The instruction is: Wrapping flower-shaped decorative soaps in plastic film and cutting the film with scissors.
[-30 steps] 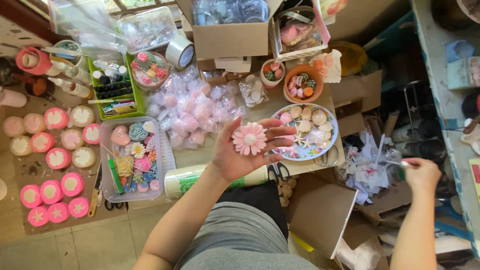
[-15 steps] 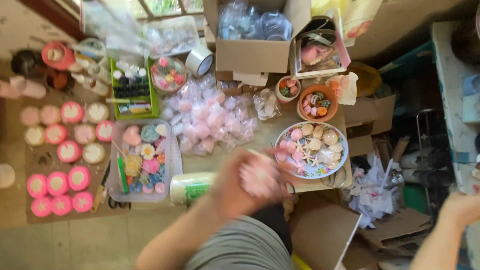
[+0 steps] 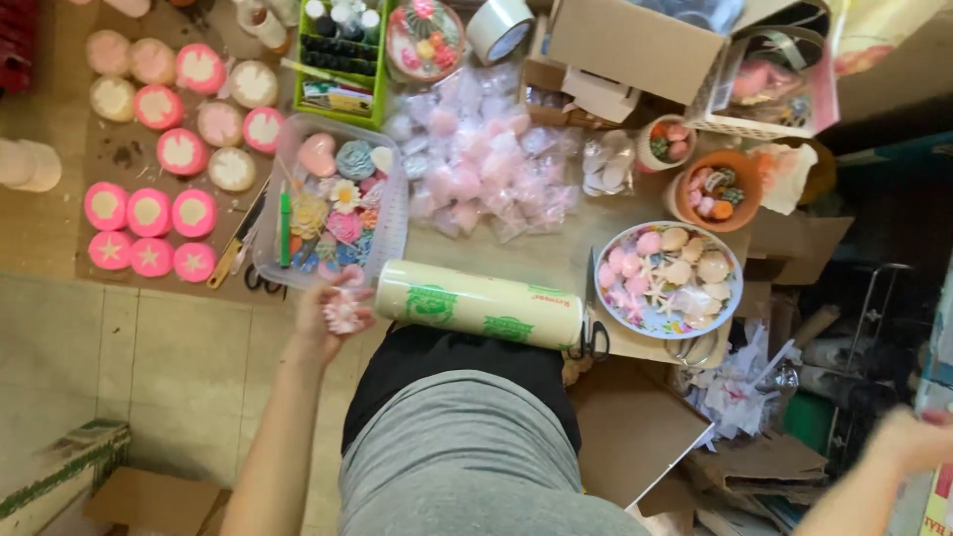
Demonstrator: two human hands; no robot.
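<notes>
left hand [image 3: 333,316] grips a pink flower piece [image 3: 343,314] in its fingers, just below the near corner of the clear tray [image 3: 392,238] of mixed flower shapes. right hand [image 3: 908,440] is far off at the right edge, blurred, can't tell if it's open or closed; well apart from the flower. a roll of cling film [image 3: 481,305] lies just right of the left hand, a plate [image 3: 608,304] of shell shapes beyond it.
</notes>
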